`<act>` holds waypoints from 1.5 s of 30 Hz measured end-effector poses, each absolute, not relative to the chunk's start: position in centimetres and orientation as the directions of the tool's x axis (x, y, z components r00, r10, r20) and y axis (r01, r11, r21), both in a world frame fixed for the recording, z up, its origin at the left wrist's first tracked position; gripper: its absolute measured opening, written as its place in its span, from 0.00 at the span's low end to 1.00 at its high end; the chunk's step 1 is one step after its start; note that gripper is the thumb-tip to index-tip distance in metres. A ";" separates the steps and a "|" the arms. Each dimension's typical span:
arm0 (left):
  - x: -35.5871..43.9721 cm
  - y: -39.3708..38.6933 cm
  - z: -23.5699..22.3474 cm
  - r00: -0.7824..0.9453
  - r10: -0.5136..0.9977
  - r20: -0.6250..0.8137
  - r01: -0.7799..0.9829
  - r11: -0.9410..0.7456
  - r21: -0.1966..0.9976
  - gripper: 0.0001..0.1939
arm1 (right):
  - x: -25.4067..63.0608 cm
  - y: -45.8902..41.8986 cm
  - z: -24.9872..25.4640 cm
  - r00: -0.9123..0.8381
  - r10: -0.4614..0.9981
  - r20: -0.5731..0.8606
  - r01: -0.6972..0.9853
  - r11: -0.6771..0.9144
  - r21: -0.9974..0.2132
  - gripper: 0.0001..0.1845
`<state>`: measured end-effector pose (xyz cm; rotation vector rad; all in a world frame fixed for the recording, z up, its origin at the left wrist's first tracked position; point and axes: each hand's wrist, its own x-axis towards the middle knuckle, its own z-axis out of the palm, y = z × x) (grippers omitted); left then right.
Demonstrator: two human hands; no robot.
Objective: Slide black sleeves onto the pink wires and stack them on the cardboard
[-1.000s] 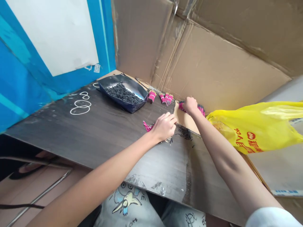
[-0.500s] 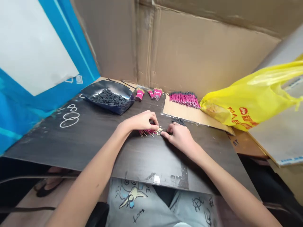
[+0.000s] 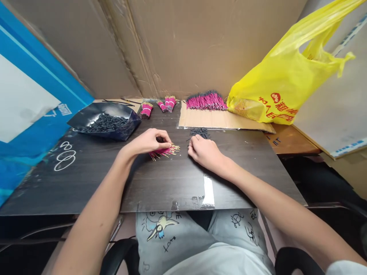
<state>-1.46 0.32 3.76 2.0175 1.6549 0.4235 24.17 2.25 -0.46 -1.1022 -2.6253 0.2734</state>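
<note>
My left hand (image 3: 150, 141) is closed in a pinch, thumb against forefinger, at the gold tips of a bundle of pink wires (image 3: 164, 151) lying on the dark table. The hand partly covers the bundle. To its right, my right hand (image 3: 206, 151) rests low over the table with its fingers curled together. It sits at the near edge of a small pile of short black tubes (image 3: 200, 133). Whatever its fingertips hold is too small and hidden to name.
A dark tray (image 3: 130, 128) of black tubes stands at the back left, near white rings (image 3: 65, 160). Tied pink wire bundles (image 3: 146, 110) lie behind. Black-ended pink wires (image 3: 205, 101) lie on a cardboard sheet (image 3: 206, 119) beside a yellow bag (image 3: 266, 88).
My right hand has moved away from the wire tips, over to the small pile of black tubes. My left hand stays at the wire bundle. The camera view has shifted.
</note>
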 end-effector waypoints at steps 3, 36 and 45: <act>-1.7 0.4 3.7 0.216 0.973 -0.085 0.813 -0.131 0.568 0.16 | 25.0 3.0 -1.1 -0.624 0.733 0.270 0.602 0.672 -0.432 0.10; 1.9 -0.9 4.9 0.262 0.961 -0.087 0.554 -0.076 0.829 0.18 | 24.0 4.5 -2.4 -0.556 0.726 0.405 -0.139 0.399 -0.906 0.10; 2.1 -0.8 4.7 0.259 0.960 -0.102 0.574 -0.069 0.816 0.17 | 24.2 4.1 -2.0 -0.579 0.732 0.359 -0.090 0.380 -0.921 0.11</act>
